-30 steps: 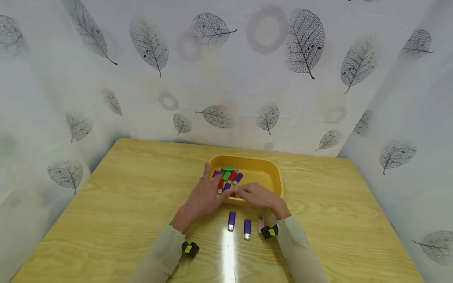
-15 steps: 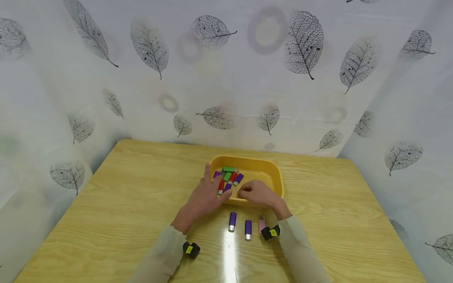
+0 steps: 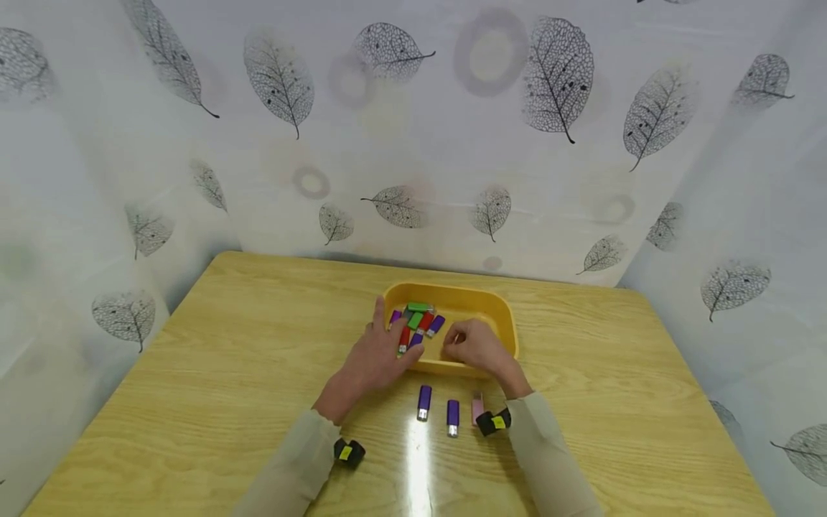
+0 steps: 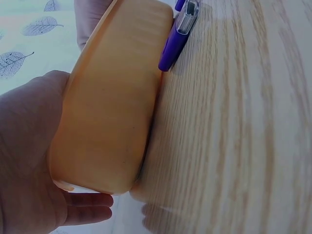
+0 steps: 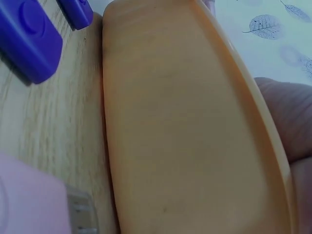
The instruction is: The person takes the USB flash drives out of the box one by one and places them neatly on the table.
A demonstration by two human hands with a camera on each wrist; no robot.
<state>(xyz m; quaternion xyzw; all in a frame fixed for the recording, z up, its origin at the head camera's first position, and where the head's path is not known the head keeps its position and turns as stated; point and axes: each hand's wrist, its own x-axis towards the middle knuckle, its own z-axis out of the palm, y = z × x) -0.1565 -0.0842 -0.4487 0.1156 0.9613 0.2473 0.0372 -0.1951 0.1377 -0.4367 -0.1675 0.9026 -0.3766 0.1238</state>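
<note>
A yellow plastic tray holds several USB sticks bunched at its left, among them a green one, a red one and a purple one. My left hand spans the tray's left wall with fingers stretched, some outside the wall and the thumb over the front rim. Inside the tray, right of the sticks, is my right hand, thumb and fingertips bent together low near the floor. I cannot tell whether a stick is between them. In the right wrist view the tray's front wall hides these fingertips.
On the wooden table before the tray lie two purple USB sticks, a left one and a middle one. A pink USB stick lies beside them, close to the right wrist camera. A leaf-patterned curtain stands behind.
My right hand has moved right and slightly back within the tray, away from the left thumb. The left hand and the sticks on the table look unmoved.
</note>
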